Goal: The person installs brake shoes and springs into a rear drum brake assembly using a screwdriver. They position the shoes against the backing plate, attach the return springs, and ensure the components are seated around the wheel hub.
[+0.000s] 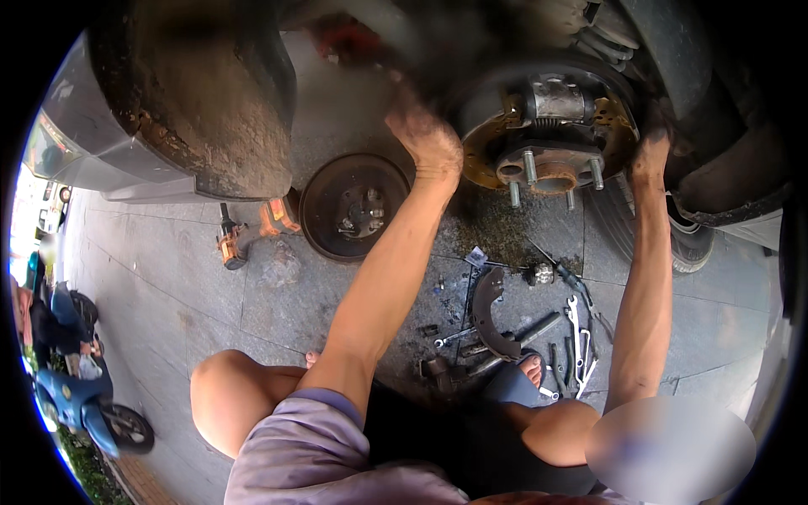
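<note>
Brake drum (pixel 353 206) left of wheel hub (pixel 551 139), wrenches (pixel 576 337) on paving (pixel 194 286) below

rusty exposed brake hub (pixel 547 139), drum off

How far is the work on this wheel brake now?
Done: the brake drum is off and lies on the pavement, and one brake shoe lies among the wrenches. In hand: the left hand and right hand grip both sides of the bare hub assembly. Left: drum and wheel are not back on.
</note>
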Motion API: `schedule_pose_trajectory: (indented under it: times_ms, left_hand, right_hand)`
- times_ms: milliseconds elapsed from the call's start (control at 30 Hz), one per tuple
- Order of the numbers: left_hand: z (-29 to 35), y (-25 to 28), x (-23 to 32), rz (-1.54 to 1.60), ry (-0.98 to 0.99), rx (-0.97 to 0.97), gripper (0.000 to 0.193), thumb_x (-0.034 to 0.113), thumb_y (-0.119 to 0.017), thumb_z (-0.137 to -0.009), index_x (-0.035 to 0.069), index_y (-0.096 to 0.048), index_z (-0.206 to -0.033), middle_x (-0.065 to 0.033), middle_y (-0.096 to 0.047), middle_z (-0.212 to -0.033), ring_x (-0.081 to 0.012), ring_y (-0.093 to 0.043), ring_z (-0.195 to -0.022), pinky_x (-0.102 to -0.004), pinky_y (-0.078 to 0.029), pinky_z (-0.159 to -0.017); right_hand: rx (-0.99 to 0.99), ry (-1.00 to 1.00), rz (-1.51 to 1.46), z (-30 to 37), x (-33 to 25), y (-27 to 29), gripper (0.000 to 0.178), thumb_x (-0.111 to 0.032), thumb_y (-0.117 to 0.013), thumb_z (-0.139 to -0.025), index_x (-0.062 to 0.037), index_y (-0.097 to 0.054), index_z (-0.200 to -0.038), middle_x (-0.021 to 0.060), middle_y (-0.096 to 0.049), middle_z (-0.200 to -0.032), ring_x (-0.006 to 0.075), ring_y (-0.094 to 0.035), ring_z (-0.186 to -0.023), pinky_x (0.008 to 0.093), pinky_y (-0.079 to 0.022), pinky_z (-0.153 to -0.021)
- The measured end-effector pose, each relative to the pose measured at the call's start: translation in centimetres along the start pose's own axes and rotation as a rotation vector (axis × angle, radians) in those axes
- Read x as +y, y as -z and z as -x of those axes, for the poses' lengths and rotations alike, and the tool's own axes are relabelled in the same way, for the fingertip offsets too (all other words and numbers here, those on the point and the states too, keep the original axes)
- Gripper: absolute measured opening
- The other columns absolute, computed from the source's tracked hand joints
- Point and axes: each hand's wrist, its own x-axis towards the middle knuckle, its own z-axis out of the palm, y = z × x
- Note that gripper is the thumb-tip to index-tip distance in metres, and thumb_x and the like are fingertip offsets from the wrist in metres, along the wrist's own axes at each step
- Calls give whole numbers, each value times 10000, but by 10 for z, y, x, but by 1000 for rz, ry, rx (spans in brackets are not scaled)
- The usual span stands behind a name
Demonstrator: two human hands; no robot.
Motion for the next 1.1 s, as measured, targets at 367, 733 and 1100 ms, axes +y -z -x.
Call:
schedule_pose_trajectory:
  times_ms: [367, 733, 1100]
  left_hand:
    - [-3, -1, 32, 26, 191, -64, 568, 338, -389, -1055, -187, -578, -1164, -212, -653, -1164, -249, -601, -1063, -348, -410, -1026]
    - [14, -2, 9, -194, -23, -236, 614, 365, -329, -1063, -187, -565, -1186, -242, -631, -1201, -265, -594, -1105, -362, -431, -1031]
    - [-2, -4, 9, -31, 273, -266, 635, 396, -327, -1066, -173, -525, -1269, -247, -609, -1248, -266, -588, -1150, -358, -423, -1052]
  right_hand:
    - [-323, -142, 151, -32, -22, -7, 598, -513, -422, -971, -44, -587, -1304, 202, -580, -1336, 314, -531, -1239, 372, -374, -1045]
    - [-161, -206, 32, -29, -7, 2, 537, -453, -539, -975, -17, -578, -1285, 139, -630, -1234, 244, -603, -1052, 336, -474, -923]
    - [-109, -6, 506, -64, 63, 4, 744, -579, -585, -900, 0, -532, -1364, 161, -610, -1273, 250, -573, -1149, 342, -436, -970]
